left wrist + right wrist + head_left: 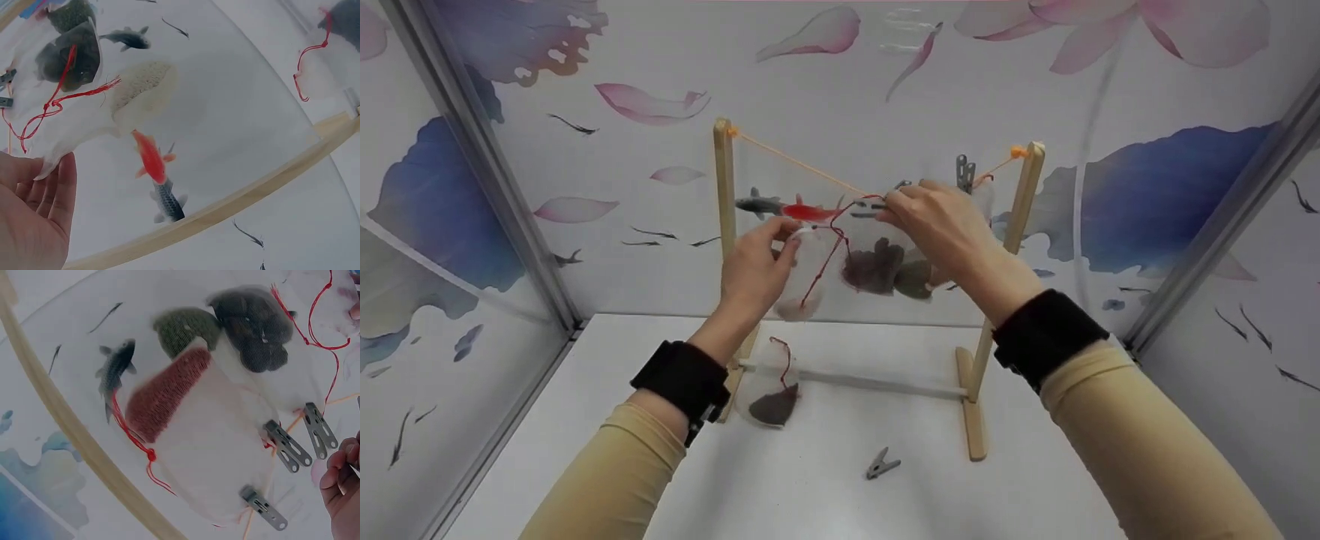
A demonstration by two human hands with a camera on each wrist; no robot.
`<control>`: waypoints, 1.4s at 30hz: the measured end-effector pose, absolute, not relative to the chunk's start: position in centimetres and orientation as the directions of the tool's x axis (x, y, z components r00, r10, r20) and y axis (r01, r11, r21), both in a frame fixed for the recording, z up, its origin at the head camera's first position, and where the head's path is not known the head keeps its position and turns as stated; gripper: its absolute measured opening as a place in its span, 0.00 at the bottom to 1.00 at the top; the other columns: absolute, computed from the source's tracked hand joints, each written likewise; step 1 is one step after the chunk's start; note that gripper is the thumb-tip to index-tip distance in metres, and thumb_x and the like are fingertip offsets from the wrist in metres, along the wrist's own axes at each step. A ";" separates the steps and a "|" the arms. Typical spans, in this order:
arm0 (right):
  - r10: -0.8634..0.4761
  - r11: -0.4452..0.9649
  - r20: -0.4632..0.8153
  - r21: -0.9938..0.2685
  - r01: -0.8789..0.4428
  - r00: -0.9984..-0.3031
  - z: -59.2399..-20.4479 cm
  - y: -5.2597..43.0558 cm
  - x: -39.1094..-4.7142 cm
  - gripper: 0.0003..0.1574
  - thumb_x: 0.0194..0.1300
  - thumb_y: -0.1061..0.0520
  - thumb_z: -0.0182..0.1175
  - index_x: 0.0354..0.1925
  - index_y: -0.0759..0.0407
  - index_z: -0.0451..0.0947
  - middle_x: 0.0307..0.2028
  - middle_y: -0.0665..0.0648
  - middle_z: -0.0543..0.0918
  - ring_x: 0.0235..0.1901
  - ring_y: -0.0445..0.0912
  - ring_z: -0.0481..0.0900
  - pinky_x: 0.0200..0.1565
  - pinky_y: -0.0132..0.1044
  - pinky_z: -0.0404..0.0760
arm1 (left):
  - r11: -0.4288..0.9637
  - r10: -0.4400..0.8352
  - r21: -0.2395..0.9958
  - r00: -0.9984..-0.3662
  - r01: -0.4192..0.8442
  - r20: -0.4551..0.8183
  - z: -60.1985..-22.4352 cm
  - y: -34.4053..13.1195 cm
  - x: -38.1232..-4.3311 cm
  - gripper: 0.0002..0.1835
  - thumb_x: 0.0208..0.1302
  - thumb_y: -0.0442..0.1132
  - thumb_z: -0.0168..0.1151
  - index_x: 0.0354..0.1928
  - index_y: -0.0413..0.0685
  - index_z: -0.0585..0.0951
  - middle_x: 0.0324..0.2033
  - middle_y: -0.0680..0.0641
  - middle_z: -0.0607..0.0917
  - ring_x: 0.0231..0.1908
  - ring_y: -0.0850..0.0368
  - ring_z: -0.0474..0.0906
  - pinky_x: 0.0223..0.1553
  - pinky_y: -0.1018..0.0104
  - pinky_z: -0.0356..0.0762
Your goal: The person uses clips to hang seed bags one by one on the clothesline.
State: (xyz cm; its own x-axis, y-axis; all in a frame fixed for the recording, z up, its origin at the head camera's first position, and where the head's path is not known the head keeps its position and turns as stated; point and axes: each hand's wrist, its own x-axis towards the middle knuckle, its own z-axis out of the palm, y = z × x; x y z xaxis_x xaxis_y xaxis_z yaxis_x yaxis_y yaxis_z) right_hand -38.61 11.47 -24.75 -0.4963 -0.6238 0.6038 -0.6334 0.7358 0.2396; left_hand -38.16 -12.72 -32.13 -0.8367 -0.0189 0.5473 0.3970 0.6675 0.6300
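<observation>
Between thumb and fingers, my left hand (757,259) pinches the top edge of a sheer mesh drawstring bag (84,132) with pale grains at its bottom. Its red drawstring (821,266) hangs loose across the front. My right hand (941,221) is at the orange cord (802,165), its fingers pinching a grey metal clothes peg (868,210) whose prongs point left, apart from each other. Pegged to the cord beside it hang mesh bags with dark contents (253,323), green contents (185,329) and reddish contents (169,394). Grey pegs (288,445) hold them.
The cord runs between two wooden posts (724,172) of a stand with a low crossbar (877,384). Another mesh bag with dark contents (772,401) lies at the left foot. A loose peg (883,463) lies on the white table (825,495). Printed panels (645,45) surround it.
</observation>
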 end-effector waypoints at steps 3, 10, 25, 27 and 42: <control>-0.618 0.764 0.580 0.286 -0.578 -0.531 -23.3 10.5 -39.3 0.20 0.75 0.49 0.52 0.35 0.64 0.78 0.28 0.60 0.84 0.27 0.54 0.77 0.33 0.45 0.81 | 0.686 -0.049 0.613 -0.817 0.391 0.575 -31.2 -12.5 -39.1 0.11 0.73 0.41 0.59 0.53 0.49 0.82 0.44 0.47 0.88 0.35 0.55 0.87 0.38 0.60 0.82; -0.620 0.784 0.512 0.376 -0.494 -0.595 -21.4 8.9 -40.6 0.17 0.75 0.51 0.53 0.40 0.64 0.80 0.33 0.62 0.86 0.37 0.57 0.78 0.39 0.46 0.82 | 0.680 -0.078 0.624 -0.808 0.385 0.583 -30.1 -12.0 -41.0 0.12 0.74 0.44 0.57 0.53 0.50 0.82 0.45 0.49 0.89 0.37 0.57 0.87 0.39 0.61 0.81; -0.585 0.806 0.409 0.392 -0.444 -0.701 -21.2 7.9 -42.3 0.20 0.71 0.46 0.56 0.41 0.62 0.82 0.36 0.62 0.90 0.41 0.59 0.77 0.41 0.51 0.76 | 0.627 -0.075 0.645 -0.791 0.436 0.608 -28.8 -9.8 -43.1 0.09 0.73 0.45 0.58 0.49 0.53 0.83 0.46 0.52 0.89 0.39 0.58 0.87 0.41 0.61 0.80; -0.589 0.801 0.400 0.407 -0.440 -0.702 -21.4 7.8 -42.4 0.20 0.71 0.45 0.56 0.42 0.60 0.82 0.36 0.62 0.90 0.41 0.58 0.77 0.41 0.50 0.76 | 0.599 -0.058 0.660 -0.797 0.454 0.601 -29.0 -9.7 -43.3 0.09 0.73 0.45 0.59 0.49 0.53 0.84 0.46 0.52 0.89 0.39 0.59 0.87 0.42 0.63 0.80; -0.574 0.819 0.536 0.372 -0.437 -0.618 -24.0 8.5 -42.3 0.25 0.75 0.42 0.53 0.55 0.61 0.74 0.50 0.64 0.83 0.53 0.61 0.78 0.50 0.53 0.79 | 0.553 0.046 0.695 -0.849 0.460 0.526 -29.7 -10.5 -42.4 0.13 0.73 0.42 0.59 0.54 0.49 0.81 0.49 0.48 0.88 0.51 0.57 0.85 0.56 0.62 0.80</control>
State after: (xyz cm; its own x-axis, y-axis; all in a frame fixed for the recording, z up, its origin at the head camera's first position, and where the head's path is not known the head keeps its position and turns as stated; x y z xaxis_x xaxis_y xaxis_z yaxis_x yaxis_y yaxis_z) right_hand -42.25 8.49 -24.01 -0.6185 -0.5744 0.5362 -0.4373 0.8186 0.3724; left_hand -42.35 -10.47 -29.69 -0.8493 0.0458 0.5260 0.4600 0.5532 0.6946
